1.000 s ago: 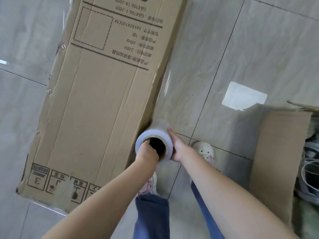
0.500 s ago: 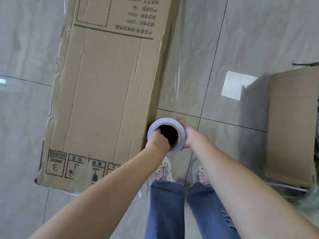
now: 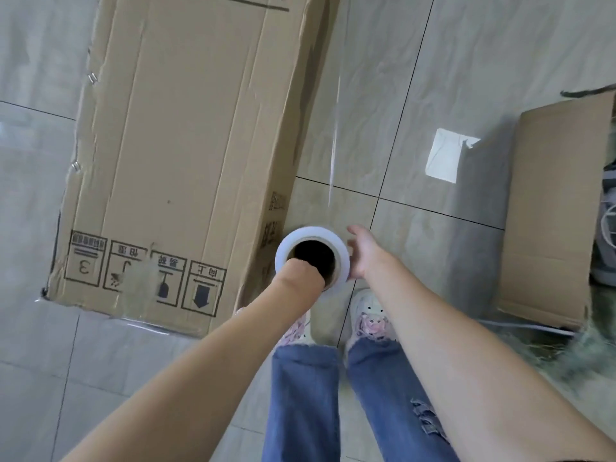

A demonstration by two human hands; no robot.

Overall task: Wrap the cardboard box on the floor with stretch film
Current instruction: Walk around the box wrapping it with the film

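The long cardboard box (image 3: 186, 155) lies on the tiled floor (image 3: 433, 78), filling the upper left of the frame. Just right of its lower corner, the left hand (image 3: 305, 273) is pushed inside the core of the stretch film roll (image 3: 312, 255), its fingers hidden, so its grip cannot be told. The right hand (image 3: 363, 253) rests relaxed and open-fingered against the roll's right side. A clear film sheet (image 3: 335, 128) stretches from the roll toward the top of the frame.

Matt, creased brown cardboard box (image 3: 186, 145), clear glossy stretch film (image 3: 335, 128) on a white roll (image 3: 311, 258), polished glossy floor tiles (image 3: 500, 61).
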